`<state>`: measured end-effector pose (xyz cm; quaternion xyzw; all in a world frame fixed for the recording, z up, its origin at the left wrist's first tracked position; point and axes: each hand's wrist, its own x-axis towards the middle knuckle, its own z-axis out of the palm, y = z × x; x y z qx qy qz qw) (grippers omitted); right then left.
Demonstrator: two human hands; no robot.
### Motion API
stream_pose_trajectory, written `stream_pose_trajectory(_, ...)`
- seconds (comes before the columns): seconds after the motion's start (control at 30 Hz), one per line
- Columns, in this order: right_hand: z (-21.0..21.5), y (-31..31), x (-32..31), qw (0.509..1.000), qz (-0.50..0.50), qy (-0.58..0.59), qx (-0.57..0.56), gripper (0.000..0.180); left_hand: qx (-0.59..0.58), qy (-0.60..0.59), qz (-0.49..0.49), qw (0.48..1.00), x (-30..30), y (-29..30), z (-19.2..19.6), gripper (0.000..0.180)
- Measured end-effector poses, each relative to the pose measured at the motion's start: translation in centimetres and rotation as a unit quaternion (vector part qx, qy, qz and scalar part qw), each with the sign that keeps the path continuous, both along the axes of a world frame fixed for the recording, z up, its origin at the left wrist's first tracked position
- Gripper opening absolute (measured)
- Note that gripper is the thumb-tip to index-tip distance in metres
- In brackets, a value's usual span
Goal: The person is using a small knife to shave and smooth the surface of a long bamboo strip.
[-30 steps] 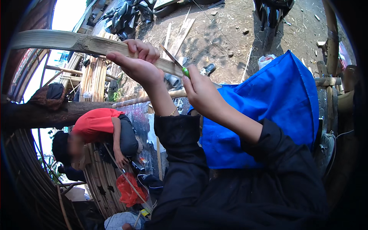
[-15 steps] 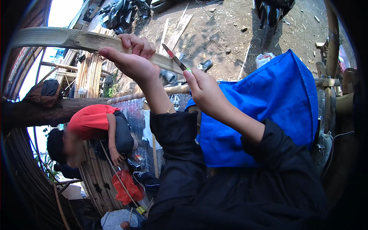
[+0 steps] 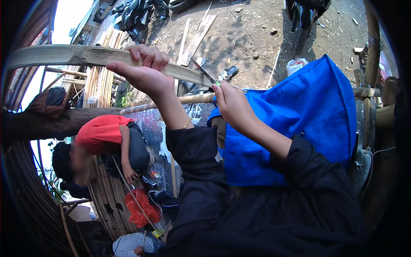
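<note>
My left hand (image 3: 143, 70) grips a long pale split bamboo strip (image 3: 68, 55) that stretches from the left edge to the middle of the view. My right hand (image 3: 231, 105) holds a small knife (image 3: 203, 71) with a green handle; its blade rests against the near end of the strip. A blue cloth (image 3: 299, 124) covers my lap under the right forearm. Both forearms wear black sleeves.
A person in a red shirt (image 3: 102, 132) crouches at the left over woven bamboo slats (image 3: 111, 197). A thick log (image 3: 47, 122) crosses the left side. A bamboo pole (image 3: 188, 100) runs behind my hands. Planks (image 3: 197, 38) and debris lie on the dirt ground; a red bag (image 3: 139, 210) sits below.
The bamboo strip and my left hand have shifted slightly down and right. The knife stays at the strip's end, with my right hand holding steady.
</note>
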<state>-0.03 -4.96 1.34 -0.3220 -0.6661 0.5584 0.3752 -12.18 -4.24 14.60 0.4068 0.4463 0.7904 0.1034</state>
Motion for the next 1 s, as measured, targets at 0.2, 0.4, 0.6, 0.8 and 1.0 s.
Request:
stream_pose_trajectory(0.2,-0.3,0.6,0.7,0.987,-0.023,-0.136,0.077,0.026,-0.007,-0.009,0.004,1.0,0.2,0.2,0.3,0.064)
stream_pose_trajectory(0.4,1.7,-0.7,1.1,0.99,-0.01,-0.108,0.095,0.025,-0.016,0.006,0.011,1.0,1.0,0.1,0.5,0.063)
stream_pose_trajectory(0.6,0.9,0.2,1.2,0.986,-0.009,-0.138,0.097,0.025,-0.014,-0.008,-0.008,1.0,0.5,0.3,0.0,0.062)
stream_pose_trajectory(0.8,0.3,-1.2,1.6,0.983,0.009,-0.164,0.087,0.028,-0.016,0.004,-0.004,1.0,0.6,-0.2,0.4,0.064)
stream_pose_trajectory(1.0,-1.6,0.9,2.2,0.984,-0.002,-0.169,0.063,0.031,-0.01,0.007,-0.006,1.0,0.7,0.3,0.7,0.065)
